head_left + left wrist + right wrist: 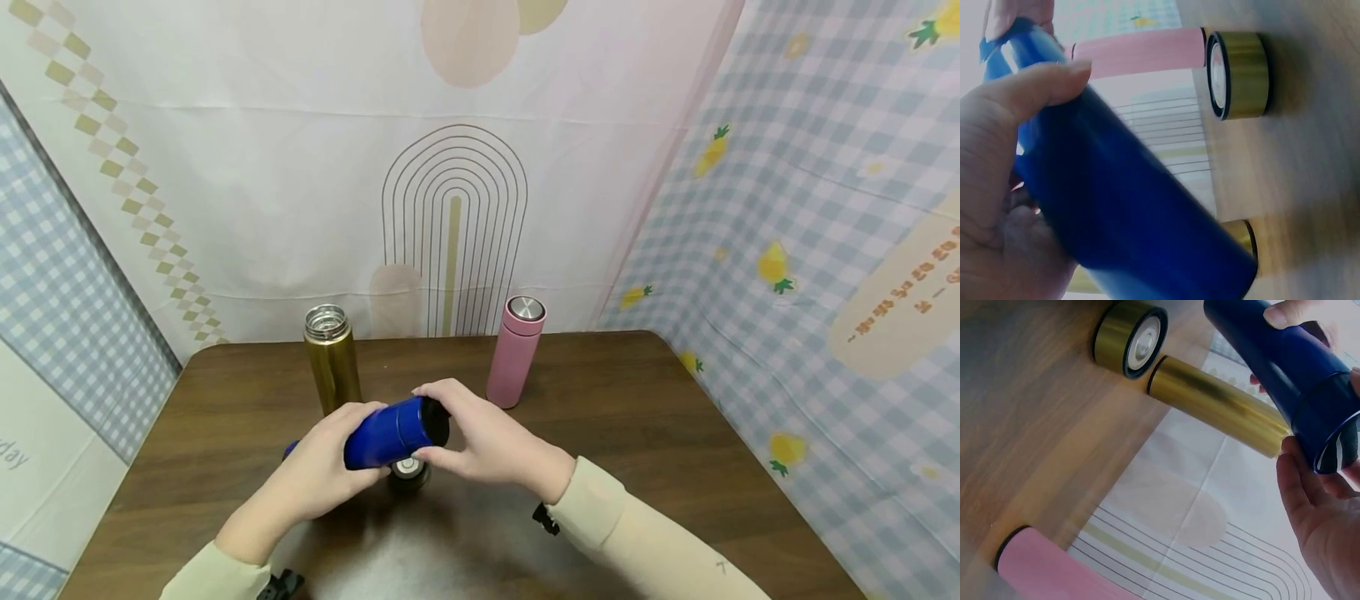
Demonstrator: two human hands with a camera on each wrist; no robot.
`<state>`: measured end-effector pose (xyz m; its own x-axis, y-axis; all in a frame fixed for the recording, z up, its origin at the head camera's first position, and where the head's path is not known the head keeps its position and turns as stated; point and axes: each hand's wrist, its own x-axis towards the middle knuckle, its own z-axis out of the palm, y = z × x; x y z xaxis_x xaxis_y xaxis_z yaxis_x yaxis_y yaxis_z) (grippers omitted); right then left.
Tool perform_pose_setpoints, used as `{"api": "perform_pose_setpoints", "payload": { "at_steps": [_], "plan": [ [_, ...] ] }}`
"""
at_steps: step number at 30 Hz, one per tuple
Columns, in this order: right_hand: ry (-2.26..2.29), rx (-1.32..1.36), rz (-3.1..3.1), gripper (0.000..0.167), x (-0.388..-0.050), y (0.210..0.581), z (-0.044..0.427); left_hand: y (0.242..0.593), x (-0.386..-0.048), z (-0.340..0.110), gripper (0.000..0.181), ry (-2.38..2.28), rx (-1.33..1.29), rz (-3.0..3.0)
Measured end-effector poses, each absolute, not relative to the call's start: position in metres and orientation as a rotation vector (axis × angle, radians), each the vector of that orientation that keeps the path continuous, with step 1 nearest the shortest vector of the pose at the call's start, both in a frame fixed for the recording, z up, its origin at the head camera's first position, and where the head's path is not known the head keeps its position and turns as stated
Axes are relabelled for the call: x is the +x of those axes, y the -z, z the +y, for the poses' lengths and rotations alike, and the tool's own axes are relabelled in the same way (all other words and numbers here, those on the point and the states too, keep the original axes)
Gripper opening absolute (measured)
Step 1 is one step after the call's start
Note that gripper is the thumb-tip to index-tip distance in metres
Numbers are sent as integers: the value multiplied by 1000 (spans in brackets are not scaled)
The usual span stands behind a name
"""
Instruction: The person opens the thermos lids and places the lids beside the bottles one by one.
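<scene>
A blue thermos [382, 433] is held tilted above the table, its lid end toward the right. My left hand [318, 467] grips its body, the thumb laid across the blue side in the left wrist view. My right hand [487, 437] holds the lid [1332, 422] between thumb and fingers; the lid sits on the thermos. Below the thermos a gold lid [1247, 75] rests on the table with its inner side up, partly hidden in the head view. Behind my left hand stands a gold thermos [333, 358] with its threaded mouth uncovered.
A pink thermos [516, 358] with its lid on stands upright behind my right hand. The brown wooden table [637, 417] ends at a white patterned cloth [300, 208]. Blue checked cloth [787, 167] hangs on the right.
</scene>
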<state>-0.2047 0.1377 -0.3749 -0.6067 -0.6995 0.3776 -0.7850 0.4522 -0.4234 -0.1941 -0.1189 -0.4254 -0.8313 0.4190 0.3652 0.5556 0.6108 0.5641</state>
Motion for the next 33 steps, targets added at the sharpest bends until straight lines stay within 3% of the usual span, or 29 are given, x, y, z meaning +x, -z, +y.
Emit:
{"api": "perform_pose_setpoints", "payload": {
  "at_steps": [7, 11, 33],
  "plan": [
    [-1037, 885, -2748, 73, -201, 372, 135, 429, -195, -113, 74, 1006, -723, -2558],
    [-1049, 735, -2832, 66, -200, 373, 134, 431, -194, -111, 75, 953, -716, -2561],
    [-1141, 757, -2890, 56, -200, 381, 136, 432, -190, -109, 77, 797, -749, -2663]
  ]
}}
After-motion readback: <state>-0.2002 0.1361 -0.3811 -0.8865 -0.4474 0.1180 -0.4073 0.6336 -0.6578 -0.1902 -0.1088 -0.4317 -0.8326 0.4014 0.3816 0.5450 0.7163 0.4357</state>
